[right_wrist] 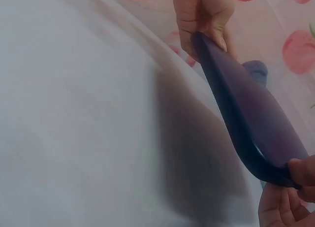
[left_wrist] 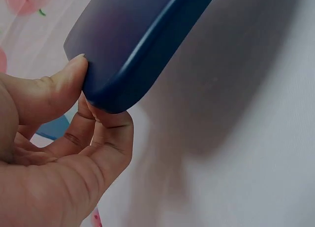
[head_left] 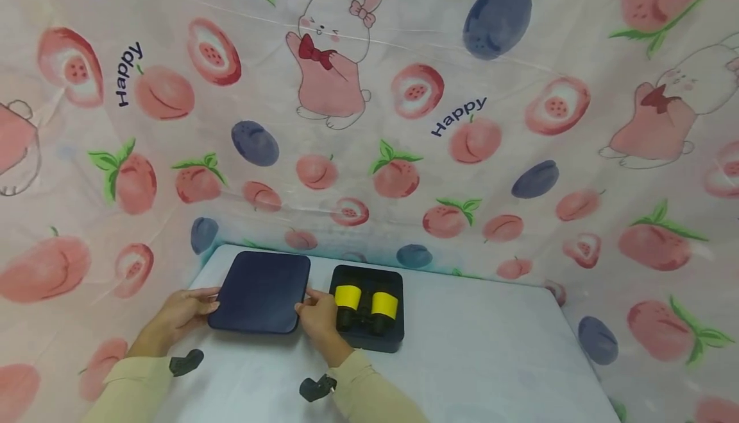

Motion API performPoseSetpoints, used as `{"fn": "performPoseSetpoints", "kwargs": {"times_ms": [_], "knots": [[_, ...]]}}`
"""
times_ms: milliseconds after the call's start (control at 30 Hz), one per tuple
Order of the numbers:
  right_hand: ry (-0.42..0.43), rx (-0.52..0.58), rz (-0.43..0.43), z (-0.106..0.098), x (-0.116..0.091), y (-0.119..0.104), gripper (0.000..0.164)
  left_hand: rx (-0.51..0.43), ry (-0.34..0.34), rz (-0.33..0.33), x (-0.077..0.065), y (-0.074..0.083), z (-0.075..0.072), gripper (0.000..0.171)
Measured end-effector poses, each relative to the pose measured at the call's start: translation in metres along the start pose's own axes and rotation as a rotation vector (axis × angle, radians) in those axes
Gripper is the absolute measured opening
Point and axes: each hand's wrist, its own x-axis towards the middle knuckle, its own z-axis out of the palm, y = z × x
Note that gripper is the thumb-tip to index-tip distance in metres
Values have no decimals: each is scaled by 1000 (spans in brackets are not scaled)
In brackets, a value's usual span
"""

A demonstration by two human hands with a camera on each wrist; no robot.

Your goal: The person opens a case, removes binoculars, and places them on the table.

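A dark blue, square lid (head_left: 262,291) with rounded corners is held between both hands, raised off the white table, with a shadow below it. My left hand (head_left: 173,317) pinches its left edge, thumb on top and fingers curled underneath, as the left wrist view shows. At the opposite edge, my right hand (head_left: 320,321) pinches the lid the same way. Just right of that hand sits a dark box (head_left: 369,345) without a cover. Inside it lies a pair of black binoculars (head_left: 383,305) with yellow barrels.
The white table (head_left: 491,346) stands in a corner, with fruit-and-rabbit printed sheeting (head_left: 358,211) hanging behind it and at both sides. A small black device (head_left: 317,388) sits by the right wrist, another black device (head_left: 186,362) by the left.
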Motion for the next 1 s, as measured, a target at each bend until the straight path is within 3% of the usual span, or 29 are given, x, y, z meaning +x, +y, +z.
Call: {"fn": "performPoseSetpoints", "kwargs": {"times_ms": [467,700,1000], "knots": [[-11,-80,-36,16,0,18,46,71,75,-15,14,-9,0,60],[11,-164,-115,24,-2,23,47,-17,89,-8,14,-17,-1,55],[13,-242,-144,30,-4,25,43,68,125,-3,17,-26,0,57]]}}
